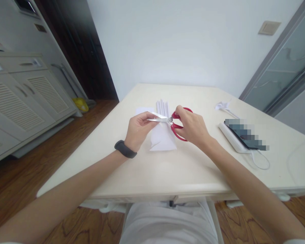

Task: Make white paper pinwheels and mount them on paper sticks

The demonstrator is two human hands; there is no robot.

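Red-handled scissors (170, 119) in right hand (194, 125), blades apart at left fingertips

Scissors are up over the middle of the tabletop (183, 169), between the two hands. Right grip is clamped on the red handles; the loops are spread, so the blades stand apart, probably held that way to take something between them. Tips point left, across the left hand (137, 130), likely because that hand steadies the material at the cutting line. Left grip: thumb and fingers close to each other around the blades; can't tell whether they pinch paper, too small and overlapped by the metal.

A folded white paper (164, 139) lies just below the hands, near edge creased; a row of narrow white paper strips (162, 107) sits just beyond the blades. Probably kept central for easy reach. Another white sheet (143, 110) shows partly behind the left hand. Off to the right, well apart from the cutting area: a white paper piece on a stem (222, 105), plus a dark pixelated device (244, 134) on a white block (234, 139) with a white cable (261, 166); likely parked there to leave working room.

Scissors' look: slim silvery blades, bright pivot, glossy red loops. Paper: plain white, no print visible.
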